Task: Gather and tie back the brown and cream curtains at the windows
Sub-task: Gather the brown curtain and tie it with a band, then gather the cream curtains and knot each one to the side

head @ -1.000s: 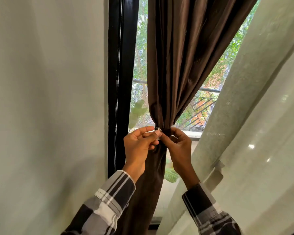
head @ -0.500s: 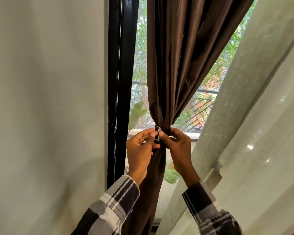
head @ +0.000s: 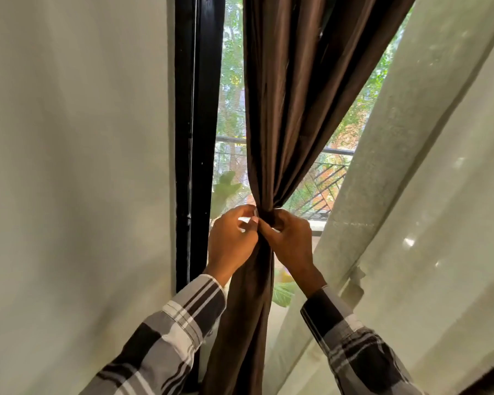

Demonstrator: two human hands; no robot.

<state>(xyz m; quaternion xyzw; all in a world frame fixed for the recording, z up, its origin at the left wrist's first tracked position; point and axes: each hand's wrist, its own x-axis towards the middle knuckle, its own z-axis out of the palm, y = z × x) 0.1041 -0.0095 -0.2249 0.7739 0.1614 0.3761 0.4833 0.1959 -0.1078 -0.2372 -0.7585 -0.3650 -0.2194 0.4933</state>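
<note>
The brown curtain point(head: 285, 104) hangs in front of the window, gathered into a narrow waist at mid-height. A dark tie band point(head: 268, 216) circles that waist. My left hand point(head: 231, 240) pinches the band's left end, with a small pale tip showing between finger and thumb. My right hand point(head: 290, 240) grips the waist from the right, fingers curled over the band. Both hands touch each other at the waist. The cream curtain point(head: 411, 209) slants down the right side, hanging loose.
A black window frame point(head: 194, 138) stands upright just left of the brown curtain. A pale wall point(head: 74, 181) fills the left side. Outside the glass are a railing point(head: 337, 151), trees and green leaves point(head: 226, 186).
Both hands stayed at the curtain's waist. My left hand's fingers have curled tighter over the band's end, and the view has shifted slightly closer.
</note>
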